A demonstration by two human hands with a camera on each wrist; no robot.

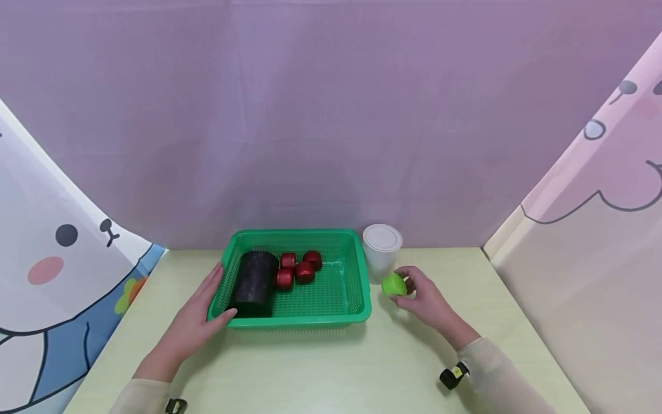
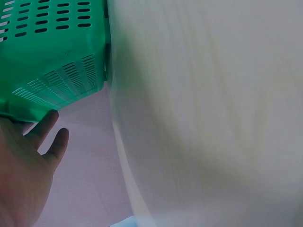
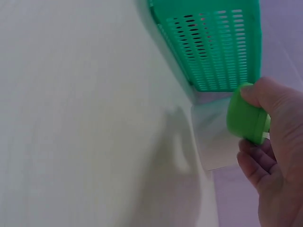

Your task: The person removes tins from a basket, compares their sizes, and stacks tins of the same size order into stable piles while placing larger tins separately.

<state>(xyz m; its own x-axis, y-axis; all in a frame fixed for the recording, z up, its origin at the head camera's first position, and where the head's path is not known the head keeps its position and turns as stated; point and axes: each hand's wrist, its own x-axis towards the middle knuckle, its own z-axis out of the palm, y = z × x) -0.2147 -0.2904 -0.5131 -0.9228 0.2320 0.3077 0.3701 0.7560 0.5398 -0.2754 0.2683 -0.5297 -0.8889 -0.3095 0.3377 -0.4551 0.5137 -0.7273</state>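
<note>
A green plastic basket (image 1: 331, 319) sits on the table, holding a large black cylinder (image 1: 254, 282) and several small shiny red pieces (image 1: 304, 272). My left hand (image 1: 193, 325) rests against the basket's left side, its thumb at the near left corner and its fingers extended along the rim. To the right of the basket, my right hand (image 1: 425, 299) pinches a small lime-green cap-like piece (image 3: 244, 116) between thumb and fingers, raised over the table. Just behind that piece stands a white lidded cup (image 1: 380, 259), partly covered by it in the right wrist view.
The pale wooden table (image 1: 310, 374) ends at a purple cloth backdrop (image 1: 331, 126) close behind the basket and cup. Printed cartoon cloths hang on the left (image 1: 52, 230) and right (image 1: 595, 241). A dark wrist strap device (image 1: 451, 376) hangs at the right sleeve.
</note>
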